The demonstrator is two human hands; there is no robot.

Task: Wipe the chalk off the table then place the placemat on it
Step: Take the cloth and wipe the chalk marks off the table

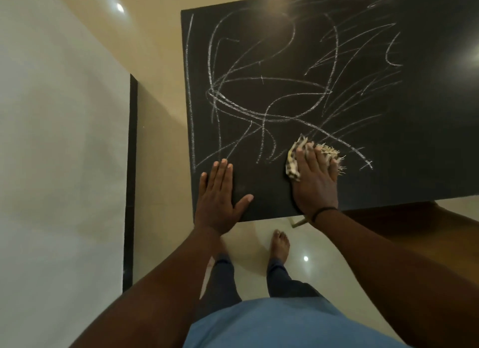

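Note:
A black table fills the upper right, its top covered with white chalk scribbles. My right hand lies flat near the front edge and presses a frayed, checked cloth onto the surface, fingers straight over it. My left hand rests flat with spread fingers on the table's front left corner. A strip along the front edge between my hands shows no chalk. No placemat is in view.
A white wall with a black skirting strip runs down the left, close to the table's left edge. Glossy cream floor tiles lie between them. My bare foot stands under the front edge.

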